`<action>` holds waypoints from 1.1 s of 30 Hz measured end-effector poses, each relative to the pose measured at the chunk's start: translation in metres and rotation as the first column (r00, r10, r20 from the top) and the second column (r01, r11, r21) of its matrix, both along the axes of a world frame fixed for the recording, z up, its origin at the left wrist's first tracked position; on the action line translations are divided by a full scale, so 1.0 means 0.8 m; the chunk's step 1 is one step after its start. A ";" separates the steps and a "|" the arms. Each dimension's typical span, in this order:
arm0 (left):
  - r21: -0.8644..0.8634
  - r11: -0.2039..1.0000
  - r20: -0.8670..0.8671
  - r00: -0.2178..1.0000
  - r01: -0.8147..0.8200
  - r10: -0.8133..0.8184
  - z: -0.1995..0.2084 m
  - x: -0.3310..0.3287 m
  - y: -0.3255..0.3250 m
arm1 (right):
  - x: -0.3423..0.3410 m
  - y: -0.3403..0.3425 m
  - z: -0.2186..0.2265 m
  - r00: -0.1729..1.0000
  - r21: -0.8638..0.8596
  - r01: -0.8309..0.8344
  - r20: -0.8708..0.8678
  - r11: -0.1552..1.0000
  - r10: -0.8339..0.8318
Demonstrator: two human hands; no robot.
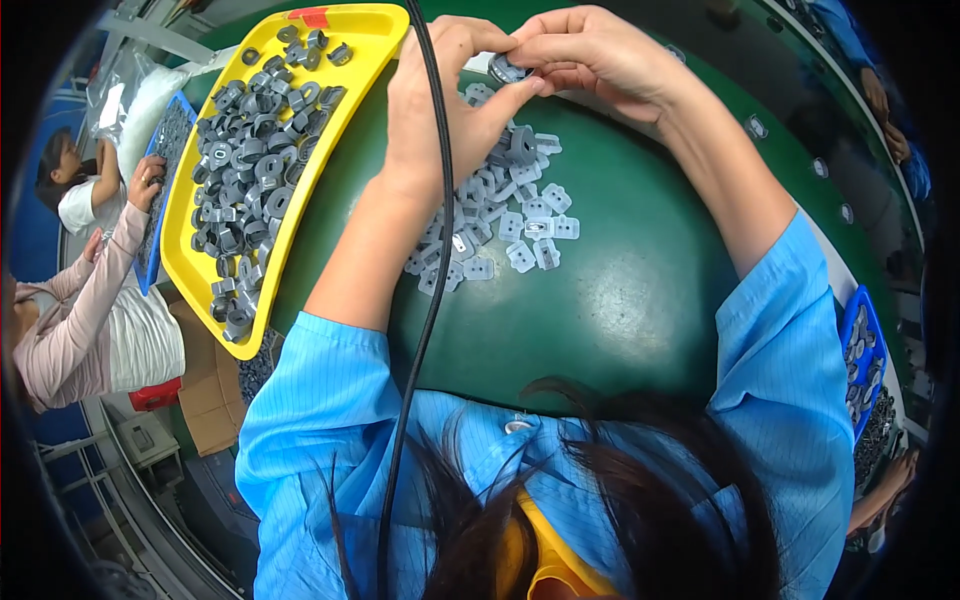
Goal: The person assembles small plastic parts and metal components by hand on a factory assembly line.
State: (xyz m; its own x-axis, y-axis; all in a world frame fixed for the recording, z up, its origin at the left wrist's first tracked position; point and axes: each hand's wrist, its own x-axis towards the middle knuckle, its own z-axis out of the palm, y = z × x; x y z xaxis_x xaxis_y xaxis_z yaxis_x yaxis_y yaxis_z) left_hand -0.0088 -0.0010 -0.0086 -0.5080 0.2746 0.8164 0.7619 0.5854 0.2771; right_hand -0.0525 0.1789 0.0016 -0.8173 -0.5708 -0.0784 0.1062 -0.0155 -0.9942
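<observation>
Above the far part of the green table, a small dark grey plastic part is pinched between the fingertips of both hands. My left hand grips it from the left with thumb and fingers. From the right, my right hand closes on the same part, its fingers bent and partly hiding it. Below the hands lies a loose heap of translucent pale plastic pieces. A grey ring-shaped part rests on that heap, close to my left thumb.
A yellow tray full of grey plastic parts stands left of my left arm. A black cable hangs across the view. Blue trays flank the table. Co-workers sit at left. Small pieces lie beyond my right arm.
</observation>
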 end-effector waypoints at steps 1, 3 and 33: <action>-0.010 0.999 0.045 0.998 0.043 -0.042 0.002 0.000 -0.004 | 0.000 0.001 0.009 0.993 -0.025 -0.055 0.107 0.998 0.058; -0.019 0.996 0.087 0.992 0.088 -0.086 0.004 0.000 -0.007 | 0.000 0.007 0.029 0.968 0.013 -0.130 0.220 0.991 0.123; -0.449 0.722 0.221 0.718 -0.526 0.660 0.032 -0.073 -0.137 | -0.061 0.046 -0.035 0.931 0.080 0.317 -0.213 0.945 -0.295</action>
State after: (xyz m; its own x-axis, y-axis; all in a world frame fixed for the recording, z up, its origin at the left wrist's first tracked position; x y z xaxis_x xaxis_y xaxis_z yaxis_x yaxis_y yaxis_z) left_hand -0.0675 -0.1108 0.0166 -0.8816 0.0309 0.4710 0.1122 0.9830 0.1455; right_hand -0.1016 0.2160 -0.0261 -0.9564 -0.2874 0.0525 -0.0830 0.0950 -0.9920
